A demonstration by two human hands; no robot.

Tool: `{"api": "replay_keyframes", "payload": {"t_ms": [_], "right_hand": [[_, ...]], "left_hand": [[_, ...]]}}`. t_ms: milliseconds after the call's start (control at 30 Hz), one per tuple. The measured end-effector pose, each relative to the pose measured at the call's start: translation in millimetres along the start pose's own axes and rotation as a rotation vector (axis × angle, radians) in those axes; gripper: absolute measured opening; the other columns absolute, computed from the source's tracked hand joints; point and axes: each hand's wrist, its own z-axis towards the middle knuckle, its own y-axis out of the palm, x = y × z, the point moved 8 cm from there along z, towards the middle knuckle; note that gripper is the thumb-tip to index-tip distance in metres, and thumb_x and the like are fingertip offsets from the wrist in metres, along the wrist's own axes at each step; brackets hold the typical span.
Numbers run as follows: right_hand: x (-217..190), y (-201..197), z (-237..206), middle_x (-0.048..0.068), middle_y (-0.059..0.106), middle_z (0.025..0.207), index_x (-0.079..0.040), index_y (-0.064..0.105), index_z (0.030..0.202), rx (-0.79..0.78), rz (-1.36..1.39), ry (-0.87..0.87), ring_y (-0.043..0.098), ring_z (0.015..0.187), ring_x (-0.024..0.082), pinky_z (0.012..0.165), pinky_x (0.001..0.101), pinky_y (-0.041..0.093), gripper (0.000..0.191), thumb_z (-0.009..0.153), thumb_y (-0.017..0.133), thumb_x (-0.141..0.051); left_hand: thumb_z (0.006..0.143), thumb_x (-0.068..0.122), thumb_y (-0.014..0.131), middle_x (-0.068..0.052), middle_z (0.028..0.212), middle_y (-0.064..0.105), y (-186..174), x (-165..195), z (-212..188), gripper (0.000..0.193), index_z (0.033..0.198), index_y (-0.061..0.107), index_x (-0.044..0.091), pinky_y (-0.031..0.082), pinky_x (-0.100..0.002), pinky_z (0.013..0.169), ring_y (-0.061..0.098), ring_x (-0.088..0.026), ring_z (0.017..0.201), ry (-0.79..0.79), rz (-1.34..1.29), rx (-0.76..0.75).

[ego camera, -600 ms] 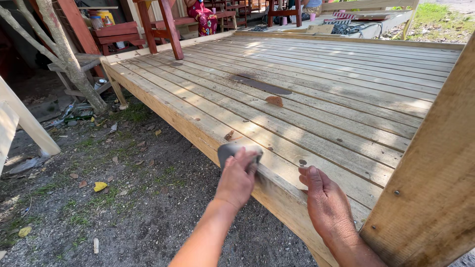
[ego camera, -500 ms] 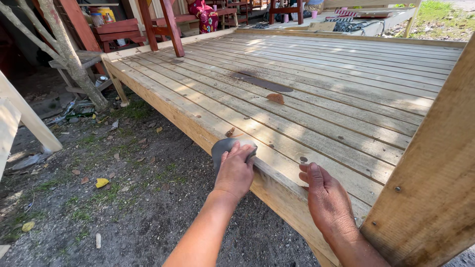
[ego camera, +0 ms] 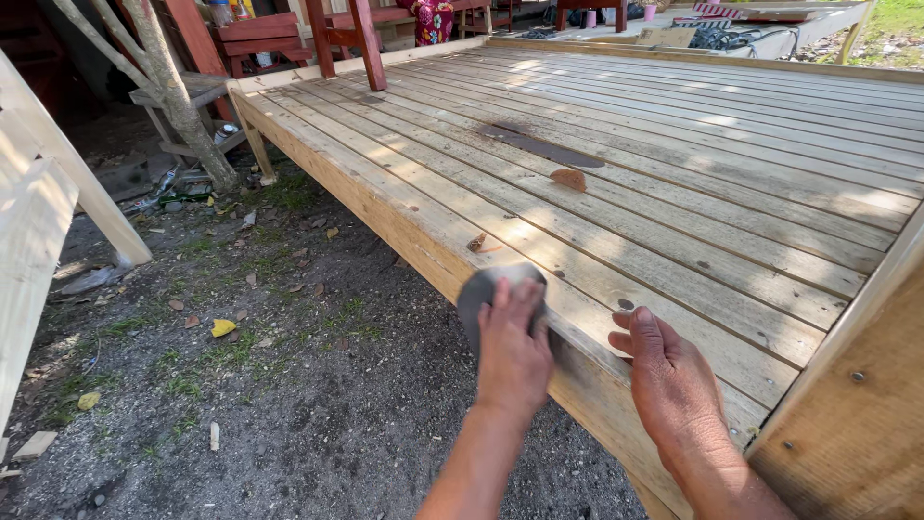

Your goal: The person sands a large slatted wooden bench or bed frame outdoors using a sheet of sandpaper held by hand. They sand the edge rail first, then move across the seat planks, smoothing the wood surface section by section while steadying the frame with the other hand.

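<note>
My left hand (ego camera: 512,349) presses a grey sheet of sandpaper (ego camera: 478,292) against the top front edge of a raised deck of wooden planks (ego camera: 674,164). Only the upper left part of the sheet shows past my fingers. My right hand (ego camera: 671,382) lies flat on the same edge board, a hand's width to the right, fingers pointing up the deck and holding nothing. Both forearms enter from the bottom of the head view.
An upright wooden post (ego camera: 847,404) stands at the lower right beside my right hand. Bare ground with leaves and litter (ego camera: 222,327) lies left of the deck. A thin tree trunk (ego camera: 178,106), light lumber (ego camera: 38,231) and red furniture (ego camera: 260,34) stand at the far left and back.
My left hand has slid the sandpaper a little along the deck's edge board. My right hand has stayed flat on the edge. The camera view has shifted slightly.
</note>
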Motion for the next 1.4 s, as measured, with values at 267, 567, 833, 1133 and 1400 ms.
{"api": "replay_keyframes", "payload": {"t_ms": [267, 567, 833, 1133, 1400], "right_hand": [[17.6, 21.3, 32.5, 0.017, 0.080, 0.117, -0.007, 0.068, 0.134, -0.046, -0.019, 0.029, 0.071, 0.116, 0.022, 0.105, 0.0358, 0.046, 0.060, 0.104, 0.039, -0.050], [14.6, 42.2, 50.6, 0.017, 0.078, 0.124, 0.003, 0.072, 0.124, -0.197, 0.173, 0.104, 0.069, 0.122, 0.024, 0.110, 0.0366, 0.045, 0.063, 0.103, 0.040, -0.046], [12.0, 40.4, 47.5, 0.011, 0.081, 0.116, -0.005, 0.079, 0.116, -0.146, -0.010, 0.038, 0.071, 0.115, 0.020, 0.105, 0.0331, 0.046, 0.055, 0.102, 0.045, -0.046], [20.4, 40.8, 68.0, 0.012, 0.083, 0.099, -0.018, 0.084, 0.110, -0.110, -0.336, -0.063, 0.077, 0.091, 0.024, 0.087, 0.0363, 0.057, 0.030, 0.087, 0.070, -0.030], [47.1, 44.9, 91.1, 0.009, 0.083, 0.096, -0.012, 0.085, 0.104, -0.129, -0.190, -0.015, 0.075, 0.084, 0.018, 0.080, 0.0324, 0.058, 0.024, 0.084, 0.072, -0.011]], "left_hand": [[0.091, -0.003, 0.054, -0.007, 0.153, 0.057, 32.7, -17.2, -19.7, 0.046, 0.133, 0.067, 0.010, 0.021, -0.043, 0.126, 0.030, -0.036, 0.156, -0.096, -0.290, 0.056], [0.101, 0.008, 0.052, -0.020, 0.169, 0.038, 107.2, 24.1, -108.7, 0.056, 0.156, 0.046, 0.001, 0.005, -0.053, 0.126, 0.020, -0.038, 0.162, -0.182, -0.552, 0.545], [0.103, 0.015, 0.043, -0.008, 0.169, 0.033, 87.7, -89.7, -31.3, 0.054, 0.156, 0.038, 0.004, 0.019, -0.035, 0.126, 0.029, -0.021, 0.156, -0.550, -0.854, 0.558], [0.103, 0.012, 0.049, -0.012, 0.174, 0.028, 155.6, -34.0, -100.1, 0.056, 0.157, 0.040, 0.000, 0.002, -0.043, 0.126, 0.010, -0.028, 0.164, -0.356, -0.725, 0.448], [0.105, 0.017, 0.045, -0.016, 0.170, 0.034, 139.6, -32.4, -82.9, 0.054, 0.156, 0.041, 0.000, 0.013, -0.041, 0.127, 0.019, -0.031, 0.161, -0.335, -0.799, 0.524]]}}
